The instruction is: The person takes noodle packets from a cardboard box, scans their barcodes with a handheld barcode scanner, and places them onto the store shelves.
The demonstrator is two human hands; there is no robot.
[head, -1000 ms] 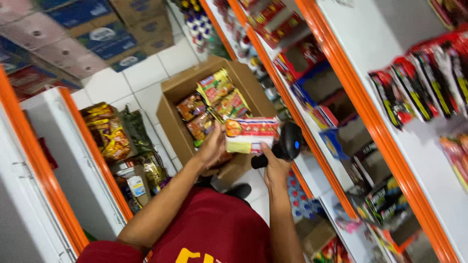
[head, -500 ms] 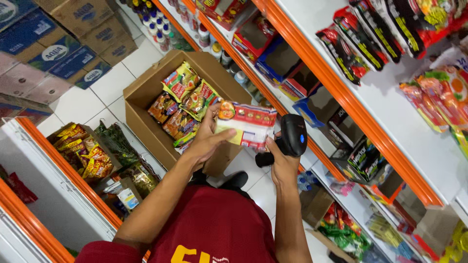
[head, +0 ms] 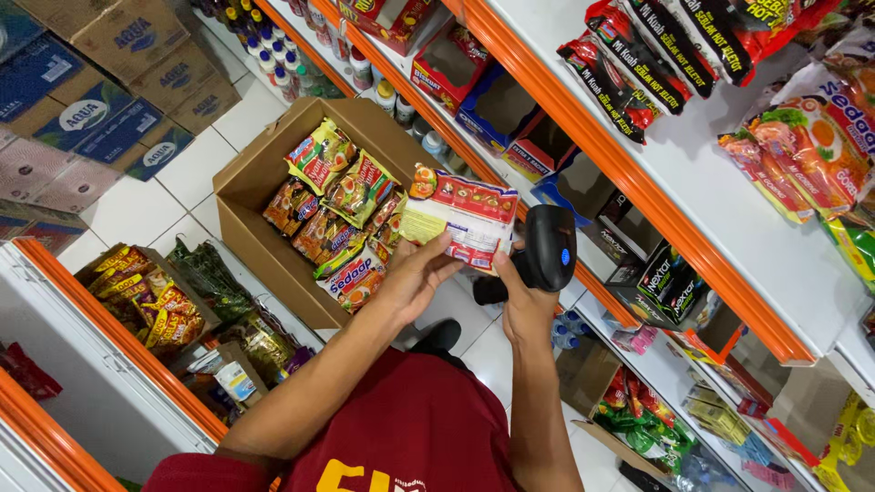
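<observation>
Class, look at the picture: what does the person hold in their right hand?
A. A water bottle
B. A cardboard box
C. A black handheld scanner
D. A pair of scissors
C: the right hand grips a black handheld scanner, its head beside the noodle packet that the left hand holds up above the open cardboard box.
</observation>
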